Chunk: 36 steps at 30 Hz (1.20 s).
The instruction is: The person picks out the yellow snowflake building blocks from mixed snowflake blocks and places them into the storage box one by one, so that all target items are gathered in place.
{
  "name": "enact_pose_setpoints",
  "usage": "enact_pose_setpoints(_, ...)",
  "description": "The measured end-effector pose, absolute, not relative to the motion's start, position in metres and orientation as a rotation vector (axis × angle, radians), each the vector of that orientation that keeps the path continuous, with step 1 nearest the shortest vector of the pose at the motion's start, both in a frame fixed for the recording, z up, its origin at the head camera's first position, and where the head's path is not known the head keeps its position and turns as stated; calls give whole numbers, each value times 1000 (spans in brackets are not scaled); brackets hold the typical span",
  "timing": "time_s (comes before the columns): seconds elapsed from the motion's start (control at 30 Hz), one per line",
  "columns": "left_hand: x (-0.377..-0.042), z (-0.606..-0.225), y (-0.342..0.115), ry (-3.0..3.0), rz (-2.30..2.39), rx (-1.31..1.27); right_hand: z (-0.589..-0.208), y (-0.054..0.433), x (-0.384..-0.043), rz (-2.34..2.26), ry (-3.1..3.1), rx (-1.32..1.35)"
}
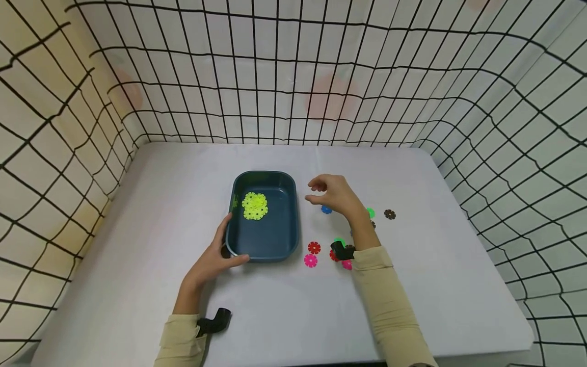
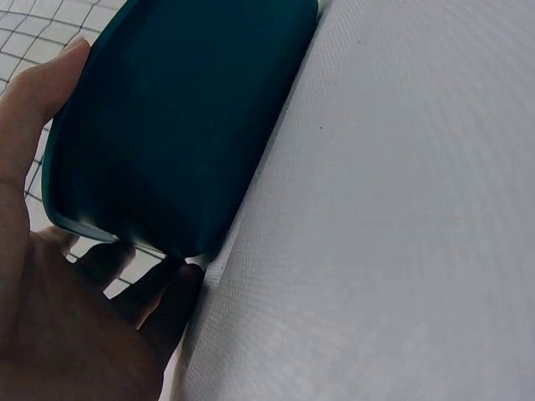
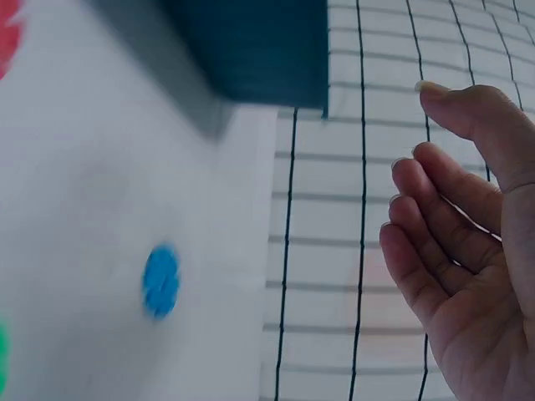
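A dark teal plastic tray [image 1: 275, 234] lies on the white table, with a cluster of yellow-green notched discs [image 1: 255, 206] inside toward its left. My left hand [image 1: 215, 262] grips the tray's near left corner, thumb along the front rim and fingers at the left side. In the left wrist view the fingers [image 2: 171, 305] bend against the tray's outer wall [image 2: 167, 134]. My right hand [image 1: 335, 192] hovers right of the tray, thumb and fingers apart and holding nothing. Close below it lies a blue disc [image 1: 326, 209], also seen in the right wrist view.
Right of the tray lie loose discs: red [image 1: 314, 247], pink [image 1: 310, 261], green [image 1: 370, 212] and dark brown [image 1: 390, 214]. The right forearm partly hides several others. Black wire mesh [image 1: 284, 92] stands around the table's back and sides. Each wrist carries a black camera mount.
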State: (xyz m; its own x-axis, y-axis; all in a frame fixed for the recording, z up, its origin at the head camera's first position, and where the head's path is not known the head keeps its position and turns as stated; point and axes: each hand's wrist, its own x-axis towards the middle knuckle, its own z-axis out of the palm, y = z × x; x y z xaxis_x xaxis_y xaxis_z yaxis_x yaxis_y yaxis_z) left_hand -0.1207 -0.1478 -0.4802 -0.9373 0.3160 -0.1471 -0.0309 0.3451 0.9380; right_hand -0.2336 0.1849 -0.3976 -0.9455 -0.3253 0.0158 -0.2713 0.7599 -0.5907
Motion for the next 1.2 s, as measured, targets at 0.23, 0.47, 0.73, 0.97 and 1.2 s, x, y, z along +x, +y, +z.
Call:
enact_pose_setpoints(0.23, -121, -479, -150, 2307, 1615, 241, -413, 226, -215, -963, 2862, -333)
enact_pose_setpoints(0.47, -122, -481, -155, 2314, 1619, 257, -447, 267, -206, -992, 2858, -147)
enact_pose_setpoints(0.73, -119, -485, -154, 2298, 1625, 263, -476, 296, -199, -992, 2839, -49)
enact_pose_setpoints(0.97, -119, -485, -150, 2294, 1626, 264, -483, 309, -189, -930, 2849, -40)
enact_pose_setpoints(1.2, -121, -485, -146, 2292, 1630, 269, -484, 317, -181, -928, 2874, 15)
